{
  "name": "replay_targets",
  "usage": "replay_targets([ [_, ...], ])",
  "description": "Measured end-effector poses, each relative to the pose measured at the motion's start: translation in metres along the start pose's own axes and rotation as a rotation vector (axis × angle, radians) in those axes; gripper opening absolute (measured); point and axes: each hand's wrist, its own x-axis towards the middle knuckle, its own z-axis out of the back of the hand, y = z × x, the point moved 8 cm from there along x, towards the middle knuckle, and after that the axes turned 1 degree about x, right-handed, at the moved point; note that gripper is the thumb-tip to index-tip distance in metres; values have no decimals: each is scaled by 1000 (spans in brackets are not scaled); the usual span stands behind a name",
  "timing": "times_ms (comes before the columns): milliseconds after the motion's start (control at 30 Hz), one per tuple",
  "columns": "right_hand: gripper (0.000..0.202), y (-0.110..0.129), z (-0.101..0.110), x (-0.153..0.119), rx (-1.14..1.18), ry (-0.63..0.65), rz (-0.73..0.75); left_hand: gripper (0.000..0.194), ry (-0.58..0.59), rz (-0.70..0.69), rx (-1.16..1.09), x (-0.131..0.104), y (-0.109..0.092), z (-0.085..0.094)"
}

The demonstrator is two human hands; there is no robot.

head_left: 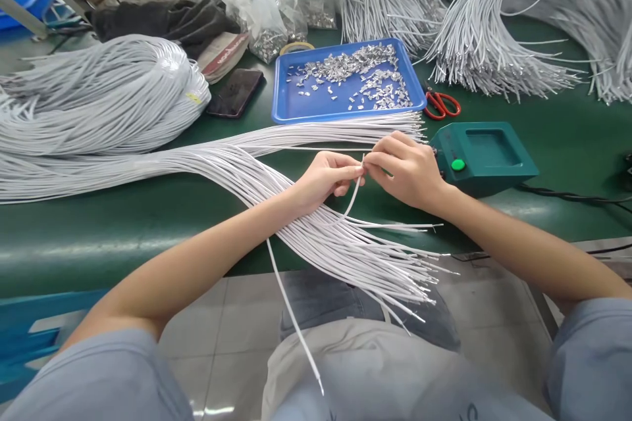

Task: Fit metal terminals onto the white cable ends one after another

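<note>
My left hand (332, 177) pinches a white cable (354, 196) close to its end, which points up between my hands. Fingertips of my right hand (405, 166) are closed at that same cable end, touching or nearly touching my left fingers; whether a small metal piece is between them I cannot make out. Under my left forearm a fan of white cables (316, 237) spreads over the table's front edge, their stripped tips to the right. Just right of my right hand stands a green box-shaped device (486, 156) with a bright green button (458, 164).
Behind my hands lie a blue tray (296, 110) of small metal pieces (355, 60), red-handled scissors (443, 105) and a phone (237, 93). A coiled cable bundle (99, 92) fills the left; more cable bundles (494, 33) lie at the back right. Plastic bags (269, 16) stand behind the tray.
</note>
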Motion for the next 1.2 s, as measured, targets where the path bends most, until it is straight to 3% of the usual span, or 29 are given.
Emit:
replay_targets([
  [100,14,-15,-6,-2,371,27,-285,27,-90,-241,328,-2,-15,5],
  [233,25,-20,-44,-20,1088,257,-827,15,-242,-928,972,-28,-51,-1],
  [300,31,-13,-52,-22,1235,325,-922,17,-245,-1114,1072,-38,-56,-5],
  [367,23,-19,-40,-14,1062,265,-836,13,-289,-1040,961,-35,-60,3],
  [467,21,-33,7,5,347,111,-557,20,-307,-633,620,-16,-48,16],
  [500,26,-35,19,8,97,130,-483,25,-275,-518,539,-10,-42,14],
  [567,30,-44,25,8,-222,324,-411,29,-188,-375,465,-1,-33,2],
  [633,29,-54,21,1,-325,562,-393,27,-121,-295,439,9,-28,-10],
  [700,27,-61,20,-3,-358,676,-381,27,-85,-230,386,21,-24,-16],
  [867,25,-57,17,-5,-444,731,-325,27,-123,-126,224,43,-11,-14],
  [1200,22,-53,3,-10,-555,884,-307,24,-133,-73,204,41,-1,-12],
])
